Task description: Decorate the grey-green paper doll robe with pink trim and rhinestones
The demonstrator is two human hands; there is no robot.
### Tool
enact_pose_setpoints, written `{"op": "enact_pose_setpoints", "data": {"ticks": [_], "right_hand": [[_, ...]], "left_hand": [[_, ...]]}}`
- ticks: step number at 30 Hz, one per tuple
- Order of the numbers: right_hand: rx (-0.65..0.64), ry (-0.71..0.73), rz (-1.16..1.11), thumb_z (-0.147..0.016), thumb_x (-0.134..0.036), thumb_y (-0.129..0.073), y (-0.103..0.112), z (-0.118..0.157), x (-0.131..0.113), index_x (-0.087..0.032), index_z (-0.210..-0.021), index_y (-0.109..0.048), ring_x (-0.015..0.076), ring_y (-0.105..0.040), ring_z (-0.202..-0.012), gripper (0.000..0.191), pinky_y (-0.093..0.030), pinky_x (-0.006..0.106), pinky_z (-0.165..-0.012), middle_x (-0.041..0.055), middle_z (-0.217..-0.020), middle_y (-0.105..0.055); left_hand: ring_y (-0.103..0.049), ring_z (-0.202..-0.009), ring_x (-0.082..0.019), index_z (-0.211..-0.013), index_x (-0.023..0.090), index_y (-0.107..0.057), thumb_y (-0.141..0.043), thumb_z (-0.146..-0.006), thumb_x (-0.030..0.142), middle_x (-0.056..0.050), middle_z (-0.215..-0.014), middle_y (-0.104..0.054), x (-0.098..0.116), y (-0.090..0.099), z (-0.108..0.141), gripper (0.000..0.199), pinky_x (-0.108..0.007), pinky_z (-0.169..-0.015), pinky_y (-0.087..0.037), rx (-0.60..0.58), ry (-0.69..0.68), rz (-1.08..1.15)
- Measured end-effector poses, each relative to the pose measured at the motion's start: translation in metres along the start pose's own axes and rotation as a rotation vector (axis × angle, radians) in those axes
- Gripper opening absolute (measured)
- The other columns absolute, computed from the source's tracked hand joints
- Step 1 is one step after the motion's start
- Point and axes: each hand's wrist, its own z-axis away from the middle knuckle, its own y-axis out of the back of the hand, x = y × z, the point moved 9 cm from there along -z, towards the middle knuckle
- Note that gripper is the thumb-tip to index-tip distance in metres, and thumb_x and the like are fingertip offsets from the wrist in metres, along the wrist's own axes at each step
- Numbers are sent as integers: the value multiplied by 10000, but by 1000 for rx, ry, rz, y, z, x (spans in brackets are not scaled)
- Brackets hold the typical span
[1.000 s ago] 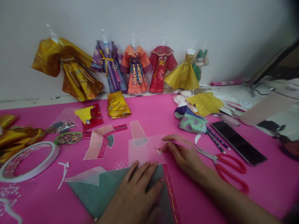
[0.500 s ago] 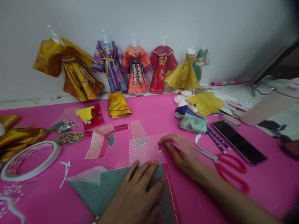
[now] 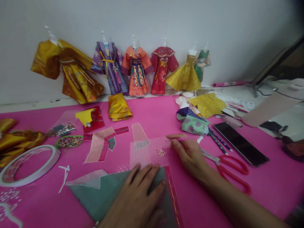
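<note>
My left hand (image 3: pixel 140 193) lies flat, fingers spread, on a teal cloth piece (image 3: pixel 114 183) that has a red border (image 3: pixel 172 186) with a line of gold stitching. My right hand (image 3: pixel 190 155) hovers low over the table, just right of a small pile of tiny shiny rhinestones (image 3: pixel 161 152). Its index finger points left, apart from the thumb, and I see nothing held there; the other fingers are partly hidden. The rhinestones lie on a clear sheet, beside a dotted gem sheet (image 3: pixel 139 156). Red-handled scissors (image 3: pixel 234 164) rest right of my right hand.
Small dressed doll forms, including a red one (image 3: pixel 163 71), stand along the wall. Cut cloth pieces (image 3: pixel 95 152), a bead dish (image 3: pixel 69 141) and a tape roll (image 3: pixel 51 167) lie left. Pencils (image 3: pixel 217 141), a phone (image 3: pixel 241 144) and folded green cloth (image 3: pixel 194 124) lie right.
My right hand has drawn back to the right, away from the rhinestones, which now look more spread out and fully visible. My left hand stays on the cloth. The view has shifted slightly.
</note>
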Motion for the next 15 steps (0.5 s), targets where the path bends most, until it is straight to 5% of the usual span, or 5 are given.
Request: {"op": "enact_pose_setpoints", "data": {"ticks": [15], "right_hand": [[-142, -29, -9, -936, -240, -448, -21, 1, 7, -183, -881, -627, 186, -616, -830, 195, -473, 330, -769, 55, -891, -682]], "left_hand": [[-418, -1257, -329, -1253, 274, -498, -647, -759, 275, -118, -1397, -438, 1, 2, 1, 516, -595, -986, -374, 17, 4, 18]]}}
